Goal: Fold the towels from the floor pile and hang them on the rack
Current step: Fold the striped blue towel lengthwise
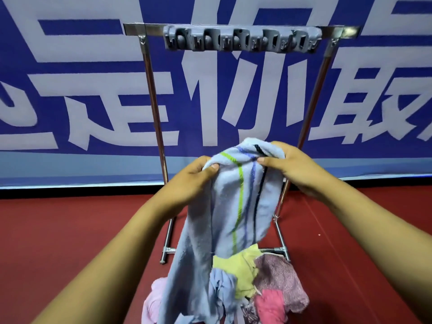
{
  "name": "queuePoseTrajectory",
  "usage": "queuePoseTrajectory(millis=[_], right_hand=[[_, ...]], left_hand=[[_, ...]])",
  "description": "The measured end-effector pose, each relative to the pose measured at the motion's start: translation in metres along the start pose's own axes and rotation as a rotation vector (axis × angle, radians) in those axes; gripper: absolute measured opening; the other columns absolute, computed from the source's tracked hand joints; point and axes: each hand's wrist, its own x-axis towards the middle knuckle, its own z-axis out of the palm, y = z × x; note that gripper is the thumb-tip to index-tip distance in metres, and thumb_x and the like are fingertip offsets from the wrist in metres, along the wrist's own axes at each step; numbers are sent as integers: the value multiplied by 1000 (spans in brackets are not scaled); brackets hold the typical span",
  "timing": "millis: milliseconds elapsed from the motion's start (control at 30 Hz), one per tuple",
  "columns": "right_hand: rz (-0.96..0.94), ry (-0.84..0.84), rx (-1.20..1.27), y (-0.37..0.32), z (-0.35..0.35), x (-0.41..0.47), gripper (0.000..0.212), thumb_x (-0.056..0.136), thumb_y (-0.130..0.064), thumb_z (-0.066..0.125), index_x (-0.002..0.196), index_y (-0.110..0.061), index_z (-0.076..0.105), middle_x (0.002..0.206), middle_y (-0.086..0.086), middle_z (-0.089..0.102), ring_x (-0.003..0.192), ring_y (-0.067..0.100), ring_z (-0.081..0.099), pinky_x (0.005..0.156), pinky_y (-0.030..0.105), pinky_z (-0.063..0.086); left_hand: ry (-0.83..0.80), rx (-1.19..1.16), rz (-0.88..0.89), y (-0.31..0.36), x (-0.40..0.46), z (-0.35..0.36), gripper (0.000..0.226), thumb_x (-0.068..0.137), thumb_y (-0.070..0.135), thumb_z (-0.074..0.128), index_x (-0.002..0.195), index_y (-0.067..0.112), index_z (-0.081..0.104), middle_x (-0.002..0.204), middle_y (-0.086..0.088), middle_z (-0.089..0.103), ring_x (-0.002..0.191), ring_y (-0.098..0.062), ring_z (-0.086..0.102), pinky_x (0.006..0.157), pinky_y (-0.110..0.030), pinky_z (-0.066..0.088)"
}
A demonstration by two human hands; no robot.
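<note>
While we pinch the striped blue towel [236, 197] in our left hand [189, 176] and right hand [292, 167] below the rack [152, 94] bar, its tail trails into the floor pile [257, 284] and may snag another cloth as we lift.

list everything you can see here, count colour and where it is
striped towel: one, light blue with green, blue and dark stripes, held up in front of the rack
towel pile: several, yellow, pink, mauve, pale blue, on the floor below the held towel
rack: one, silver metal, standing on the floor by the wall
hook strip: one, grey, on the rack's top bar
banner: one, blue with white characters, behind the rack
floor: red
left hand: pinches the towel's top edge
right hand: pinches the top edge too
</note>
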Motion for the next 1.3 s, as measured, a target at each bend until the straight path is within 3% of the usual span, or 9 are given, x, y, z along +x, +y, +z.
queuePoseTrajectory(millis=[100,167,333,433,667,833,967,1167,1300], right_hand=[[-137,-64,-1,-13,11,3,32,93,3,48,110,-20,62,110,-14,66,104,-6,58,90,13,40],[-200,-108,-69,-19,21,5,36,92,6,43,109,-17,64,111,-10,68,108,-1,59,93,16,41],[-144,-96,-80,-22,38,8,33,92,-1,45,100,-23,69,97,-10,72,89,2,64,81,19,48],[-146,-134,-142,-24,39,9,28,88,1,48,99,-15,69,91,-5,72,82,8,64,76,23,49],[-149,-43,-230,-16,20,10,12,85,-5,60,88,-15,64,78,-12,63,69,-1,54,66,13,43],[-101,-12,-432,7,-3,8,10,82,-20,73,75,-25,66,70,-10,66,62,-2,53,61,18,39],[-103,9,-523,21,-15,7,10,85,-12,69,83,-22,71,75,-13,67,71,6,58,64,15,41],[-8,44,-572,37,-39,1,9,85,-9,67,85,-17,73,78,-2,70,71,8,58,61,11,38],[59,100,-490,41,-56,-2,9,85,-14,69,85,-21,75,81,-5,73,78,7,61,75,26,46]], left_hand=[[-30,78,-72,-6,-5,-7,9,87,25,60,96,22,61,85,8,64,77,-8,57,72,-27,45],[-82,51,-86,-8,-7,-8,22,75,21,64,97,19,59,83,3,63,76,-12,57,70,-28,45],[-169,-216,-10,5,-4,3,30,93,14,60,123,15,58,105,1,70,93,-12,66,81,-33,53],[-11,-159,23,6,5,9,21,96,27,56,112,17,66,108,-3,72,99,-17,67,86,-35,52],[259,-23,76,11,18,16,27,97,17,53,72,19,66,69,6,64,67,-11,55,67,-27,46],[-28,-183,-88,27,11,2,27,102,17,40,82,18,59,65,4,56,55,-9,49,49,-19,41],[-115,-308,-98,35,6,-6,24,92,7,40,81,14,60,75,-4,58,67,-14,53,58,-25,43],[145,-162,69,35,10,-35,21,99,11,46,90,18,63,77,5,63,68,-6,56,61,-18,47],[250,-184,75,25,9,-56,16,97,14,54,100,14,69,94,-4,71,87,-16,64,80,-29,53]])
